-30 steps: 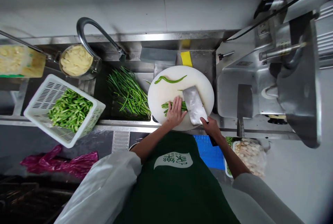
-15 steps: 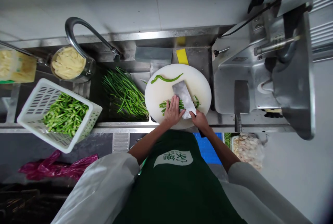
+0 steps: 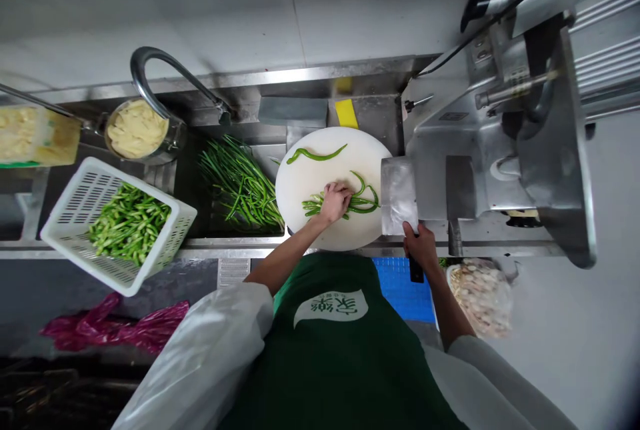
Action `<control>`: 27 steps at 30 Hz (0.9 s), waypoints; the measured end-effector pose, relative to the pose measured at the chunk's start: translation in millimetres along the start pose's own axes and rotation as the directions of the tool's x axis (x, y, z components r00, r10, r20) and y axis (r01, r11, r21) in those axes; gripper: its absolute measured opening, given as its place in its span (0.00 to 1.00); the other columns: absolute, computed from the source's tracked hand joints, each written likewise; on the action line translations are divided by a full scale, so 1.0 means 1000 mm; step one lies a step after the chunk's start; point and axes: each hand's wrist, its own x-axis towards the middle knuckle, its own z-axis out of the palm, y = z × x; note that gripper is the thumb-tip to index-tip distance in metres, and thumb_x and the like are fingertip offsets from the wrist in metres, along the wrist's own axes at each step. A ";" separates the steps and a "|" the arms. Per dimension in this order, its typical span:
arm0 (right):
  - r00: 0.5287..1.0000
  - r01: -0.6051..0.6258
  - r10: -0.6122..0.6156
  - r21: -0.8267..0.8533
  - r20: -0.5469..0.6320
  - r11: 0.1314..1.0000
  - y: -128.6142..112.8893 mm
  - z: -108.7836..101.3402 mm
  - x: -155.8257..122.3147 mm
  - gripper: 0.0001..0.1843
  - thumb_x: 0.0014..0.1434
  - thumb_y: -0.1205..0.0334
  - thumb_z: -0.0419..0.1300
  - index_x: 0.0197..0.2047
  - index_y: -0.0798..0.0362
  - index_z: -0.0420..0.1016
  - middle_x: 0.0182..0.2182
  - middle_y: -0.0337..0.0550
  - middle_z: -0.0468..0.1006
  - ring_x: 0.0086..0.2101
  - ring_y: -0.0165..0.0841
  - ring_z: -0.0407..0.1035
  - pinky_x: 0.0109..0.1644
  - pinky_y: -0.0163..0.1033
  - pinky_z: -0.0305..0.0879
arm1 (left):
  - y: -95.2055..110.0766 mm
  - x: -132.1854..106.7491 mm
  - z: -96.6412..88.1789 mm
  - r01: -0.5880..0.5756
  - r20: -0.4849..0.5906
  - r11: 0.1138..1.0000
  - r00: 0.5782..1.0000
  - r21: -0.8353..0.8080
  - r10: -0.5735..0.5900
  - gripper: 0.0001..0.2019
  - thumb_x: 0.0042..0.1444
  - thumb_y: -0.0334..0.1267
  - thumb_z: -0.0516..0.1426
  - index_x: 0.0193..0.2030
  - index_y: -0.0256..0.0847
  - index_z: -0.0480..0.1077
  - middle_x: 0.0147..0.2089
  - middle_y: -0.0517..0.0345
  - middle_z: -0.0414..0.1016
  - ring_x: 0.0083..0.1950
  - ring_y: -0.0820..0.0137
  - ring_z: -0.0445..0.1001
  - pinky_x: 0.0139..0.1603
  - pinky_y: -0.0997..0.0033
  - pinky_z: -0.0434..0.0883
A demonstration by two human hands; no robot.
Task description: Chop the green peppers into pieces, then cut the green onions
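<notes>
My left hand [image 3: 336,201] is closed over a bunch of long green chili peppers [image 3: 367,202] on the round white cutting board [image 3: 305,183]. Cut ends stick out on its left side, curved tips on its right. A single green pepper [image 3: 317,154] lies apart near the board's far edge. In my right hand [image 3: 420,245] is the black handle of a cleaver [image 3: 399,191]. Its broad blade lies flat-side up at the board's right edge, away from the peppers. Whether the blade touches the board I cannot tell.
A sink left of the board holds more long green peppers [image 3: 251,193]. Further left are a white basket [image 3: 185,220] of cut green pieces and a pot [image 3: 173,143] of pale slices under the faucet [image 3: 143,80]. Right stands a metal slicer [image 3: 555,150] with a second cleaver [image 3: 461,187].
The cleaver has moved right, off the peppers to the board's edge. My left hand, earlier flat with fingers stretched along the peppers and blade, has shifted slightly right and curled round the bunch.
</notes>
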 end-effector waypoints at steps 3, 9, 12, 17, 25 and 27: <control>0.997 0.023 -0.021 -0.019 0.076 1.000 -0.002 0.006 -0.005 0.25 0.62 0.38 0.53 0.32 0.52 0.74 0.25 0.49 0.77 0.32 0.43 0.71 0.37 0.42 0.64 | -0.001 -0.020 -0.007 -0.017 -0.131 0.999 0.991 -0.042 0.011 0.18 0.70 0.34 0.46 0.55 0.40 0.76 0.56 0.46 0.76 0.60 0.59 0.69 0.64 0.53 0.65; 0.981 0.090 -0.076 -0.071 0.177 0.993 -0.005 0.024 -0.003 0.24 0.63 0.40 0.50 0.33 0.52 0.75 0.32 0.51 0.79 0.34 0.41 0.71 0.39 0.41 0.62 | 0.028 -0.053 0.014 0.021 -0.093 0.976 0.996 0.219 0.000 0.31 0.73 0.47 0.42 0.76 0.30 0.51 0.78 0.39 0.50 0.79 0.54 0.44 0.76 0.43 0.48; 0.983 0.062 -0.041 -0.117 0.179 0.991 0.000 0.026 0.000 0.24 0.63 0.41 0.51 0.34 0.53 0.75 0.33 0.53 0.80 0.35 0.42 0.72 0.39 0.41 0.62 | 0.038 -0.054 0.028 0.010 -0.031 0.945 1.000 0.326 0.000 0.39 0.71 0.55 0.43 0.78 0.28 0.44 0.79 0.38 0.43 0.80 0.54 0.39 0.78 0.41 0.40; 0.975 0.096 -0.058 -0.171 0.215 0.981 -0.009 0.037 0.003 0.24 0.64 0.44 0.51 0.37 0.55 0.78 0.36 0.58 0.82 0.37 0.44 0.75 0.40 0.41 0.64 | 0.037 -0.053 0.027 -0.007 -0.027 0.940 0.999 0.341 0.018 0.41 0.70 0.58 0.43 0.77 0.24 0.43 0.78 0.36 0.42 0.80 0.55 0.36 0.78 0.41 0.40; 0.984 0.107 -0.067 -0.240 0.168 0.965 -0.053 0.076 0.009 0.25 0.68 0.47 0.49 0.45 0.58 0.79 0.42 0.64 0.83 0.44 0.48 0.77 0.45 0.42 0.66 | 0.035 -0.056 0.025 -0.024 -0.021 0.950 0.999 0.310 0.032 0.41 0.70 0.57 0.44 0.77 0.25 0.43 0.79 0.36 0.41 0.80 0.54 0.38 0.78 0.41 0.40; 0.980 0.128 -0.091 -0.210 0.175 0.969 -0.053 0.070 0.009 0.24 0.68 0.47 0.50 0.44 0.57 0.79 0.41 0.62 0.83 0.44 0.47 0.77 0.45 0.41 0.66 | 0.032 -0.061 0.019 -0.058 0.006 0.957 0.998 0.285 0.059 0.39 0.71 0.56 0.43 0.77 0.27 0.44 0.78 0.36 0.44 0.80 0.54 0.40 0.77 0.40 0.40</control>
